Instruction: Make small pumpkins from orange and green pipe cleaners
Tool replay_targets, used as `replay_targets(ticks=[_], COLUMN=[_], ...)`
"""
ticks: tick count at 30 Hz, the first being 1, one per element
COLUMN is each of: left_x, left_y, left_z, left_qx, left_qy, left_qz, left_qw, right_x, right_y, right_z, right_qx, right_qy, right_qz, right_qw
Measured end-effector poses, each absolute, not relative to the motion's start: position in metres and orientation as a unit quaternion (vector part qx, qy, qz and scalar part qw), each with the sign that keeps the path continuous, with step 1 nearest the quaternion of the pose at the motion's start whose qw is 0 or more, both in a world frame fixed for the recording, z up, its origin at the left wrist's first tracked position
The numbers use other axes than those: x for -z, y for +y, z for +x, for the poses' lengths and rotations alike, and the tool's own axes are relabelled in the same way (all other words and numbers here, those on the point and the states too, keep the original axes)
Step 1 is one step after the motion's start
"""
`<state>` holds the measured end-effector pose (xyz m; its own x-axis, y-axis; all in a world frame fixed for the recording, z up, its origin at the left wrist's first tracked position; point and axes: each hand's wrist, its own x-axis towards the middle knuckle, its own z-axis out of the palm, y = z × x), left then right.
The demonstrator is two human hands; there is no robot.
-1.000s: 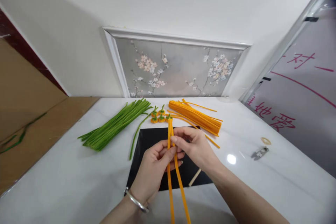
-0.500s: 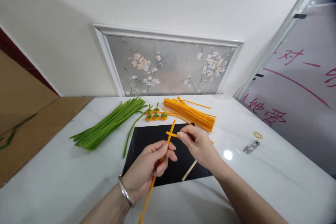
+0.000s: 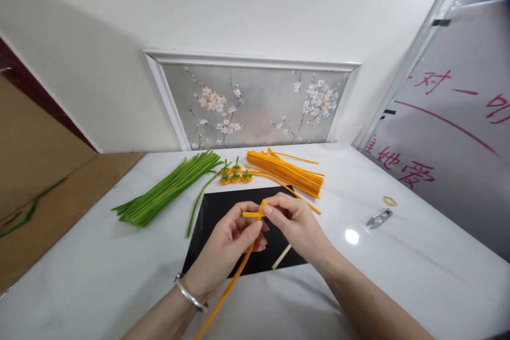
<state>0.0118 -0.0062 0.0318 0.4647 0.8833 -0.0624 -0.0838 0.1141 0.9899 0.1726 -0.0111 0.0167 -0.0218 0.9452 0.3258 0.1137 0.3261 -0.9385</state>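
Between thumb and fingers my left hand [image 3: 235,236] pinches a long orange pipe cleaner [image 3: 233,281], whose tail hangs down toward the table's front. My right hand [image 3: 297,220] is closed at its upper end, where a short orange piece [image 3: 251,214] crosses the long stem. Whether that piece is a separate pipe cleaner or a bent end, I cannot tell. Both hands are above a black mat [image 3: 211,212]. A pale wooden stick [image 3: 281,257] lies on the mat, partly hidden by my right hand. Small orange-and-green pipe cleaner pieces [image 3: 236,176] stand behind the mat.
A bundle of green pipe cleaners [image 3: 167,188] lies to the left, with a single one [image 3: 197,204] beside the mat. An orange bundle [image 3: 285,172] is at the back right. Small thread snips [image 3: 380,218] and a rubber band [image 3: 389,201] lie on the right.
My right hand has moved left and in against my left hand. The short crosspiece now sticks out farther left, and the stem's top end looks folded at the crossing.
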Motion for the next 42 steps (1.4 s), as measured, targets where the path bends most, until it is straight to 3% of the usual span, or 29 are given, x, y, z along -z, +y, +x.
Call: replay_targets(ticks=[7,11,14,18,32,42], left_x=[-0.019,-0.008,-0.004,-0.003,-0.006,-0.009], left_y=[0.003,0.014,0.018,0.018,0.018,0.015], left_z=[0.023,0.014,0.009,0.007,0.004,0.007], left_qx=[-0.454,-0.418,-0.382,-0.367,-0.359,-0.35], left_qy=[0.379,0.4,0.4,0.394,0.397,0.381], left_qz=[0.493,0.454,0.434,0.425,0.428,0.41], left_qw=[0.638,0.677,0.711,0.727,0.729,0.751], right_x=[-0.007,-0.004,0.002,0.01,0.015,0.012], right_y=[-0.011,-0.002,0.002,0.004,0.002,0.005], right_z=[0.169,0.195,0.212,0.219,0.258,0.219], right_qx=[-0.339,-0.278,-0.214,-0.232,-0.168,-0.103], right_qy=[-0.653,-0.731,-0.801,-0.826,-0.733,-0.791], right_qz=[-0.441,-0.502,-0.522,-0.5,-0.659,-0.596], right_qw=[0.514,0.369,0.202,0.122,0.026,0.09])
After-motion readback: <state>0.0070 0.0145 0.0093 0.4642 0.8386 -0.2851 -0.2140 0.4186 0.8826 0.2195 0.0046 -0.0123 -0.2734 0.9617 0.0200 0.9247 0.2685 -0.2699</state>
